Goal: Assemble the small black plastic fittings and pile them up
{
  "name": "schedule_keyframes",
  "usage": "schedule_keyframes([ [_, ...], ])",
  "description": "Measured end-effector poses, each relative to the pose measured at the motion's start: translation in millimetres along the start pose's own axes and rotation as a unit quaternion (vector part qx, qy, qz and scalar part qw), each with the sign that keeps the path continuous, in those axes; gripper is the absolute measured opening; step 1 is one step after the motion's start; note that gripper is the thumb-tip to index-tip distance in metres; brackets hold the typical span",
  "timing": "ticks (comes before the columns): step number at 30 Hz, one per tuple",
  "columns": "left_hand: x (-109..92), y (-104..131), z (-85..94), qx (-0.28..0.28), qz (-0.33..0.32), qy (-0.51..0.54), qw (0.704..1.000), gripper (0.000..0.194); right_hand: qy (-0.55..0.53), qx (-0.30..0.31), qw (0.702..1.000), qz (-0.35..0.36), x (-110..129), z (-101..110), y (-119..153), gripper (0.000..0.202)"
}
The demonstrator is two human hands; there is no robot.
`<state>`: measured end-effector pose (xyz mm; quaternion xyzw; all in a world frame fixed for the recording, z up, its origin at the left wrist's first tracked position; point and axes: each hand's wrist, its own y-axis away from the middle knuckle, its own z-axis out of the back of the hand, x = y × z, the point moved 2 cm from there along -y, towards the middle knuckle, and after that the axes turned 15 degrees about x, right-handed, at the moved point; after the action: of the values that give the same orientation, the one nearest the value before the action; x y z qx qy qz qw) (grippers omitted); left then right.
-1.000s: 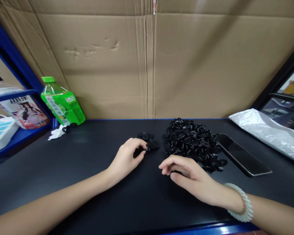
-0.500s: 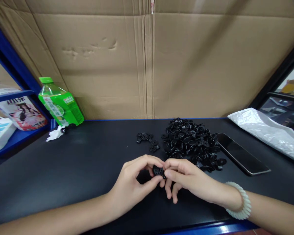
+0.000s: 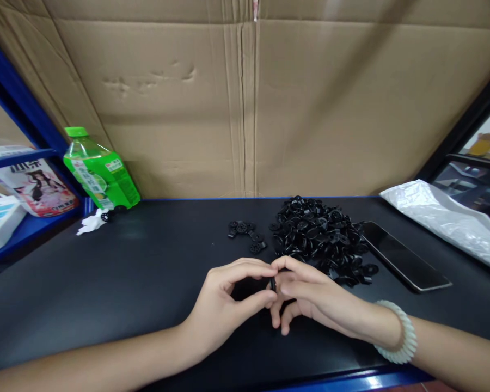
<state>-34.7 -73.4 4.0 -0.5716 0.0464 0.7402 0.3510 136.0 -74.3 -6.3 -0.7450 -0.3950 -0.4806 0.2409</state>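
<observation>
Turned from showing its holed face half a second ago, the small black disc (image 3: 273,283) now stands edge-on between the fingers, both hands having barely shifted. Left hand (image 3: 220,305) grasps it by the rim, thumb below and index finger above, a pinch that seems to leave the flat faces free for the other hand to reach. Right hand (image 3: 316,288) closes in from the opposite side, index fingertip at the disc's upper end and thumb just beside it, lower fingers loosely curled; the overlap is small and blurred, so I cannot tell whether it grips the disc too.

Just beyond the left hand's fingertips lies a small group of black parts (image 3: 240,227), set apart from the pile of black parts (image 3: 314,234) behind the right hand, perhaps so the two lots do not mix. Both are near enough for a short reach. To the right of the pile, past the right hand, a phone (image 3: 404,258) lies flat on the dark table (image 3: 147,283), seemingly out of the hands' way.
</observation>
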Motion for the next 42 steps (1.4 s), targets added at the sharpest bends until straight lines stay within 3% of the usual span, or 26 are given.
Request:
schedule_keyframes([
  [4, -1, 1, -0.5, 0.013, -0.039, -0.046, 0.998, 0.026, -0.049, 0.027, 0.998, 0.015, 2, -3, 1, 0.04],
  [11, -7, 1, -4.6, 0.055, -0.071, -0.075, 0.993, 0.028, -0.061, 0.101, 0.993, 0.002, 3, -4, -1, 0.053],
  [18, -9, -2, -7.3, 0.053, -0.076, -0.104, 0.99, 0.024, -0.095, 0.09, 0.991, -0.009, -3, -7, -3, 0.066],
  [22, -8, -2, -11.2, 0.054, -0.064, -0.131, 0.988, 0.019, -0.113, 0.069, 0.991, -0.021, -7, -7, -4, 0.062],
  [29, -5, 4, -15.1, 0.038, -0.113, -0.209, 0.971, 0.021, -0.132, 0.043, 0.99, -0.031, -11, -10, -5, 0.055],
  [35, -7, 4, -15.0, 0.03, -0.112, -0.219, 0.969, 0.02, -0.137, 0.025, 0.99, -0.023, -10, -13, -5, 0.052],
  [42, -1, -2, -10.1, -0.006, -0.009, -0.083, 0.997, 0.018, -0.135, 0.025, 0.991, 0.011, -9, -14, -7, 0.034],
])
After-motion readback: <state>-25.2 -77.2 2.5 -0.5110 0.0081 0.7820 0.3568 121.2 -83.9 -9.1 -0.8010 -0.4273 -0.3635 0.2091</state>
